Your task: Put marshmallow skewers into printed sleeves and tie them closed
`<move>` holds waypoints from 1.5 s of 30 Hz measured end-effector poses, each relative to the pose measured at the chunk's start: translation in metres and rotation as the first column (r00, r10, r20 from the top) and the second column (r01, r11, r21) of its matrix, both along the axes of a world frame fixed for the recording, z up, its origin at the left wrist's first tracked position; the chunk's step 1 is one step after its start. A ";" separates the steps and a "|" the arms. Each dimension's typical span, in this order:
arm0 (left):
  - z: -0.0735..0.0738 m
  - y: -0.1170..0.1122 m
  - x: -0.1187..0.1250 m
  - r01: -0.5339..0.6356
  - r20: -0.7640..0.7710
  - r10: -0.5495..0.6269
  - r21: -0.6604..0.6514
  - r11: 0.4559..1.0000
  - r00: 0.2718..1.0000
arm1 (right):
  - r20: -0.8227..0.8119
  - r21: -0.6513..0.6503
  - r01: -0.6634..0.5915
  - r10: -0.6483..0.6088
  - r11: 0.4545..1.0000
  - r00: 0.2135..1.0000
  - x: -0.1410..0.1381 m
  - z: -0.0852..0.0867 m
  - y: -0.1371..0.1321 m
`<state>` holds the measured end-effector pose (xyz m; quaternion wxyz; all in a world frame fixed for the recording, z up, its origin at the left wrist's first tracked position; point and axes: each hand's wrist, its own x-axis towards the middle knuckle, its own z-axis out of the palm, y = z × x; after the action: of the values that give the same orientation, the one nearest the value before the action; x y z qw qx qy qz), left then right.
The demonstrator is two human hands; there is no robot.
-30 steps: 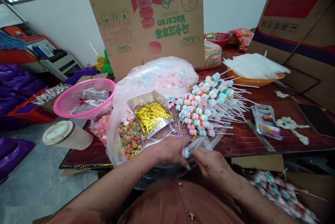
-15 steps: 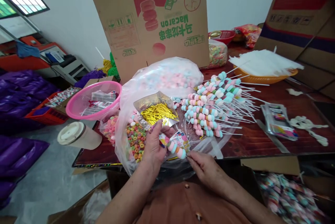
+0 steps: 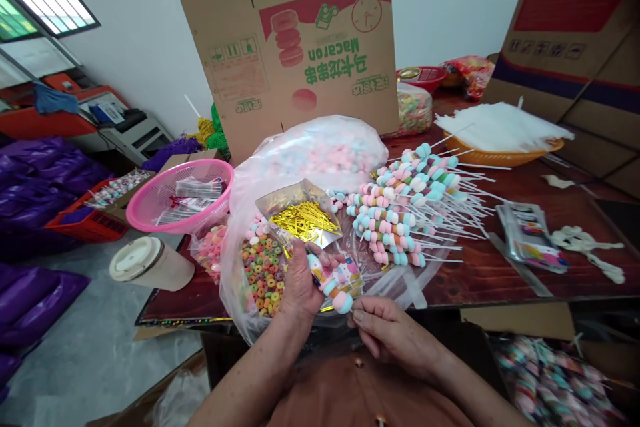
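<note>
My left hand (image 3: 303,284) is closed round the upper part of a marshmallow skewer (image 3: 336,292), whose pink, white and pale blue pieces slant down to the right. Printed cards or packaging (image 3: 350,275) show right beside the skewer. At its lower end, my right hand (image 3: 383,327) pinches with thumb and forefinger; the stick there is mostly hidden by the fingers. Just beyond my hands lies an open silvery bag of gold twist ties (image 3: 305,219). Colourful cereal rings (image 3: 263,274) fill the clear plastic near my left wrist. To the right, finished marshmallow skewers (image 3: 400,214) are piled, sticks pointing right.
A large cardboard box (image 3: 300,47) stands behind a bag of marshmallows (image 3: 320,147). On the left are a pink basket (image 3: 145,210) and a lidded cup (image 3: 155,264). White sticks fill an orange basket (image 3: 487,155); flat plastic packets (image 3: 530,237) lie on the right.
The skewer in my left hand has moved slightly down and left. My right hand has lowered a little, its fingers still at the skewer's lower end.
</note>
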<state>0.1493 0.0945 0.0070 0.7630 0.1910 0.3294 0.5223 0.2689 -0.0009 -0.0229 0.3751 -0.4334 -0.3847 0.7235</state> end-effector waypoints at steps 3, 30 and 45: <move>-0.006 -0.009 0.006 0.037 -0.053 -0.035 0.040 0.998 0.998 | -0.073 -0.069 0.065 -0.070 0.996 0.995 -0.006 -0.003 0.003; -0.033 -0.030 0.029 -0.028 -0.144 0.001 -0.189 0.981 0.990 | 0.631 0.531 -0.032 -0.370 0.847 0.681 -0.009 -0.011 0.025; 0.007 -0.027 -0.018 0.779 -0.894 -0.331 0.032 0.626 0.302 | 0.602 0.640 -0.084 -0.430 0.764 0.672 0.003 -0.024 0.028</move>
<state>0.1317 0.0680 0.0135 0.5761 0.6931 0.4172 0.1170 0.2716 0.0273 -0.0468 0.3851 -0.5693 -0.6688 0.2834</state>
